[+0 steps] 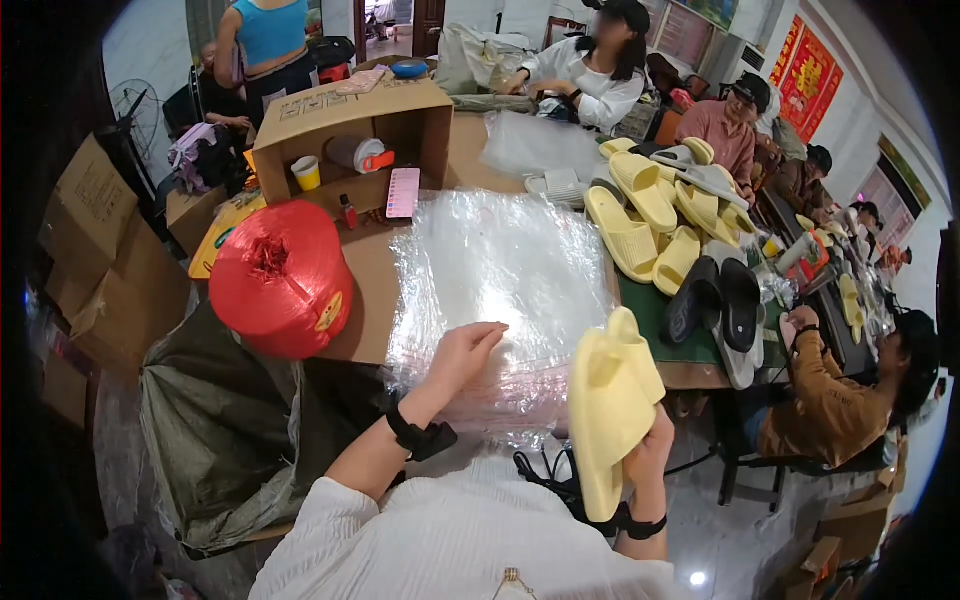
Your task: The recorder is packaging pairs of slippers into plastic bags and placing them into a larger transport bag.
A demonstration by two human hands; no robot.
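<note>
In my right hand (651, 449) is a pair of pale yellow slippers (607, 410), pressed together and held upright just off the table's front edge. My fingers are closed round their lower right side and partly hidden behind them. My left hand (463, 358) reaches over a stack of clear plastic bags (500, 262), its fingers stretched out over the shiny film near the front. Nothing shows in that hand. Right of the bags lies a heap of yellow slippers (643, 190), with black slippers (740, 300) and grey ones at its near end.
A large roll of red plastic twine (275, 280) stands at the table's left. Behind it, an open cardboard box (350, 105) holds a yellow cup and a tape roll. A pink-screened phone (403, 193) leans by the box. Several co-workers sit or stand along the far and right sides.
</note>
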